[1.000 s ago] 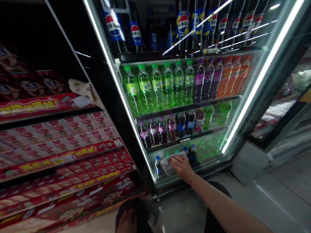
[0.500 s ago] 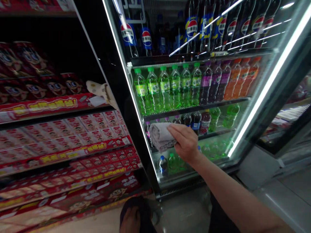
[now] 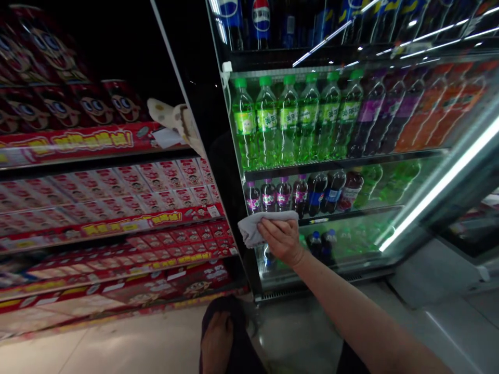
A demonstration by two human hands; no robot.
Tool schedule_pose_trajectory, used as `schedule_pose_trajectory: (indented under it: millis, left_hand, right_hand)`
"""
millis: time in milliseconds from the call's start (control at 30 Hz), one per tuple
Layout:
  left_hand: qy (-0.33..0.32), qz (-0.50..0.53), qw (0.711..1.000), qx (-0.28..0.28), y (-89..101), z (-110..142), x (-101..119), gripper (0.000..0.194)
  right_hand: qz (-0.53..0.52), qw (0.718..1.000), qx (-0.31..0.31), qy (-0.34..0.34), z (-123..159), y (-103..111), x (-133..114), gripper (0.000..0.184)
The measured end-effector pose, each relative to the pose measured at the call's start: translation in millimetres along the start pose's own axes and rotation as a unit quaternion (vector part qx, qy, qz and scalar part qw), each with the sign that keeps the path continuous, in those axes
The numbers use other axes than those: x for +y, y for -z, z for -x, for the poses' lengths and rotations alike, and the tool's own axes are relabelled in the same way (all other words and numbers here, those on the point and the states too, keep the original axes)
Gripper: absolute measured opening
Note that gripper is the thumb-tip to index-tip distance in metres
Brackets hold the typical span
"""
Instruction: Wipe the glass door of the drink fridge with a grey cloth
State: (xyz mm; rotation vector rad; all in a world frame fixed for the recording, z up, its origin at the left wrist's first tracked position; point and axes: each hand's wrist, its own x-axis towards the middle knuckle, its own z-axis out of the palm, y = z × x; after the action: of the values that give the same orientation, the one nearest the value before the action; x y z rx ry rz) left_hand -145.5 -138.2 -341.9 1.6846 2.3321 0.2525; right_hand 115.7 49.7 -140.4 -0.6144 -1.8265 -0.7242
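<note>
My right hand [image 3: 283, 241] is closed on a folded light-grey cloth [image 3: 251, 228], fingers over its top. The cloth lies against the glass front of a lit drinks cooler [image 3: 323, 165], low on its left side near the black frame [image 3: 228, 176]. Small purple-capped bottles [image 3: 268, 196] show behind the glass just above the cloth. Down at the bottom of the view, my left hand [image 3: 217, 337] rests on my bent knee [image 3: 237, 322] with nothing in it, its fingers lying along the dark fabric.
Green soda bottles [image 3: 288, 122] and orange ones [image 3: 440, 114] fill a cooler shelf. To the left stand shelves of red cans [image 3: 122, 101] and pink-and-white cartons [image 3: 136, 179]. A spotted pale object [image 3: 169, 114] juts from the shelf edge. Tiled floor [image 3: 109, 337] lies below.
The camera view has shifted, so the cooler appears larger and further right. My right hand and the cloth are lower against the bottles, by the left frame. My left hand stays on the knee.
</note>
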Motion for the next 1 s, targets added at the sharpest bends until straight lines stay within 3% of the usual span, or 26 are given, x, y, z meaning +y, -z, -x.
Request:
schedule_pose_trajectory:
  millis: [333,400,467,567,733,800,900,967,1000]
  left_hand:
    - [-0.009,0.010,1.000,-0.008,4.0,4.0,1.5,0.039]
    - [-0.012,0.007,1.000,-0.003,5.5,6.4,0.8,0.038]
    - [-0.012,0.003,1.000,0.005,7.5,9.1,0.4,0.038]
    - [-0.010,-0.001,1.000,0.006,9.9,13.2,-1.2,0.040]
    - [-0.001,0.019,1.000,-0.006,8.4,16.1,-8.2,0.044]
    - [0.003,0.027,1.000,-0.007,7.5,16.2,-9.7,0.045]
    - [-0.001,0.025,1.000,-0.001,8.4,15.6,-7.6,0.045]
    - [-0.003,0.020,1.000,-0.002,10.2,14.5,-4.0,0.044]
    - [-0.003,0.019,1.000,-0.004,10.9,13.8,-2.0,0.043]
  right_hand:
    - [-0.047,0.991,-0.127,0.015,90.2,-18.1,-23.6,0.034]
    - [-0.070,0.979,-0.193,0.004,106.7,-20.2,-29.8,0.033]
    - [-0.102,0.939,-0.327,-0.040,119.0,-19.0,-37.8,0.035]
    - [-0.124,0.852,-0.497,-0.109,127.5,-11.1,-49.6,0.036]
    - [-0.116,0.807,-0.560,-0.148,106.3,6.0,-46.9,0.021]
    - [-0.131,0.805,-0.558,-0.152,76.3,16.5,-35.8,0.023]
    - [-0.162,0.847,-0.486,-0.144,5.2,43.2,-13.4,0.031]
    - [-0.175,0.937,-0.270,-0.132,-48.3,63.0,3.4,0.043]
    - [-0.156,0.969,-0.150,-0.118,-71.9,70.4,11.7,0.046]
